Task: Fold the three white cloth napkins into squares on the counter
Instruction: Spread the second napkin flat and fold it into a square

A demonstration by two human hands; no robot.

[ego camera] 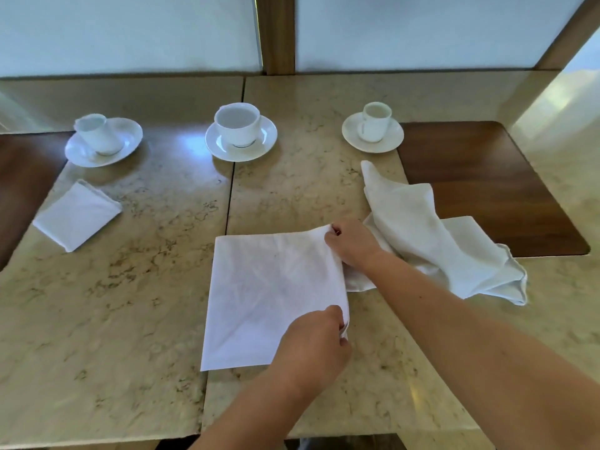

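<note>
Left hand (pixel 313 339) pinches the near right corner of the half-folded napkin (pixel 269 293) at the centre of the marble surface (pixel 113 303); right hand (pixel 352 243) pinches its far right corner. Folded square napkin (pixel 76 216) lies far left; crumpled napkin (pixel 431 235) lies right, beside the right hand. Three cups on saucers stand behind.

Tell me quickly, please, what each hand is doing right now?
Left hand: pinching the half-folded napkin at its near right edge.
Right hand: pinching its far right corner.
</note>
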